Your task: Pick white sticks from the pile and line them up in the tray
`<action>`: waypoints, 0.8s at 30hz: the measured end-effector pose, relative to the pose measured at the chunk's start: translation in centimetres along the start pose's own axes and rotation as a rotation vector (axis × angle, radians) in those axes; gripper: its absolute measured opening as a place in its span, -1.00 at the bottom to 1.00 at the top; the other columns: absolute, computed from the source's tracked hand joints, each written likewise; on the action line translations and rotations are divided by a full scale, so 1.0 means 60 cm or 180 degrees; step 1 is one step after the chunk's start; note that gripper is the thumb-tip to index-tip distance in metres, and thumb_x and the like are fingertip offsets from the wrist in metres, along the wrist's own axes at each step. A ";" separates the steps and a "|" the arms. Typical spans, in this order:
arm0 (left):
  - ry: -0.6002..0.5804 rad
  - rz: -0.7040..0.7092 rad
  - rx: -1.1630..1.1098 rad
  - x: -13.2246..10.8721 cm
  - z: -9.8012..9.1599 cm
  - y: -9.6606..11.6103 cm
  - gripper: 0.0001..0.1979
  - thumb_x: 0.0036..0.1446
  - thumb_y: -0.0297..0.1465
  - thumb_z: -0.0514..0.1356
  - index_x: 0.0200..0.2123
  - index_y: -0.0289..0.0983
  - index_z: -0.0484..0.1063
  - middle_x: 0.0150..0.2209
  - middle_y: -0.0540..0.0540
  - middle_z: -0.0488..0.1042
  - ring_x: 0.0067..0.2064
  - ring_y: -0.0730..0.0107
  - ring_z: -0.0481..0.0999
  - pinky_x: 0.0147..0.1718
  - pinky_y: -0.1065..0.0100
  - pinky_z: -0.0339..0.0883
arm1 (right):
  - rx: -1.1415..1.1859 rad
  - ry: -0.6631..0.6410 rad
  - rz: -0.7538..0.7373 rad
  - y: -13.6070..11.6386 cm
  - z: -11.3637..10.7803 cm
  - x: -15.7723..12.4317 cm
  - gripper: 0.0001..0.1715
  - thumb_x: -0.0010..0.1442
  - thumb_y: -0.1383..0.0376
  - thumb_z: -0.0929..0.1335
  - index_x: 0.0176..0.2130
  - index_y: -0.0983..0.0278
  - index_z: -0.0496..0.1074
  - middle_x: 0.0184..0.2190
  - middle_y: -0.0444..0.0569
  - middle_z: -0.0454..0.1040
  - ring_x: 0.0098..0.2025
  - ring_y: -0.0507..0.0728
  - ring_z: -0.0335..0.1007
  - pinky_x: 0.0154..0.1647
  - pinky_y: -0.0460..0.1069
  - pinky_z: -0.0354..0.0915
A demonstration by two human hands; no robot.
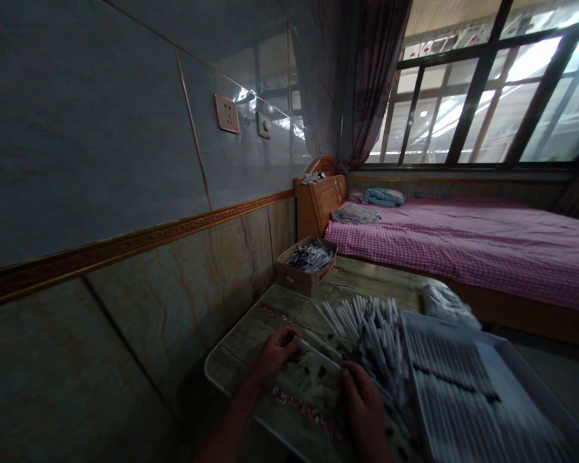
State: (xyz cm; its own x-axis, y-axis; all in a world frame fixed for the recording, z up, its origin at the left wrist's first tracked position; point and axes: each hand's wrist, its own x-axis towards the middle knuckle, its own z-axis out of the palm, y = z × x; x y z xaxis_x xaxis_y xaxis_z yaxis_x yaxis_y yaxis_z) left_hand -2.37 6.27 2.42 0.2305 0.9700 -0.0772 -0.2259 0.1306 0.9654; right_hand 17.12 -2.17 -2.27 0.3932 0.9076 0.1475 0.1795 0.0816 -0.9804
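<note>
A slim white pen barrel (320,354) spans the gap between my hands, low over the table. My left hand (280,352) is closed, its thumb and fingers pinching the barrel's left end. At the other end, the fingers of my right hand (364,402) are closed on it. Just beyond my right hand lies a heap of white pen barrels (374,325), with dark small parts mixed in at its near side. Several small black pieces (322,372) are scattered on the table below the barrel.
Right of the heap, a white tray (535,379) holds rows of white barrels. A cardboard box (296,281) of black-and-white pens stands at the table's far corner. Behind the tray lies a plastic bag (448,305). The table (241,334) adjoins a tiled wall and a bed (463,244).
</note>
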 end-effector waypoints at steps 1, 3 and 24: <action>0.0062 -0.0031 -0.0088 -0.002 0.003 0.000 -0.53 -0.27 -0.11 0.50 -0.39 -0.28 0.45 -0.47 0.02 0.51 -0.44 0.41 0.52 -0.40 0.38 0.40 | -0.0025 0.0000 -0.0025 0.000 0.001 0.000 -0.55 0.14 -0.02 0.32 -0.22 0.25 0.58 -0.25 0.02 0.63 -0.17 0.23 0.53 -0.18 0.03 0.42; 0.0169 -0.0125 -0.0271 -0.005 0.008 -0.002 -0.50 -0.32 -0.09 0.51 -0.39 -0.29 0.47 -0.42 -0.01 0.54 -0.41 0.36 0.56 -0.32 0.32 0.46 | -0.0081 -0.0017 -0.0076 0.000 0.003 0.000 -0.54 0.15 -0.01 0.32 -0.21 0.25 0.59 -0.24 0.03 0.63 -0.15 0.24 0.54 -0.14 0.04 0.42; 0.0427 0.0034 -0.0227 -0.013 0.015 -0.005 -0.52 -0.38 -0.12 0.53 -0.43 -0.31 0.55 -0.43 -0.05 0.61 -0.38 0.29 0.60 -0.31 0.34 0.52 | -0.0667 -0.0240 -0.0356 -0.036 0.011 -0.011 -0.57 0.25 0.08 0.20 -0.34 0.23 0.55 -0.44 -0.04 0.57 -0.38 0.13 0.47 -0.34 -0.06 0.28</action>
State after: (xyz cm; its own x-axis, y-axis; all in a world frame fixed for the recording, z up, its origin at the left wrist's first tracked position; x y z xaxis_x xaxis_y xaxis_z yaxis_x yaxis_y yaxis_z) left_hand -1.60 5.32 2.43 0.1003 0.9895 -0.1044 -0.2953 0.1298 0.9466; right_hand 15.88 -2.70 -0.32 0.2932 0.9266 0.2356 0.4043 0.1031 -0.9088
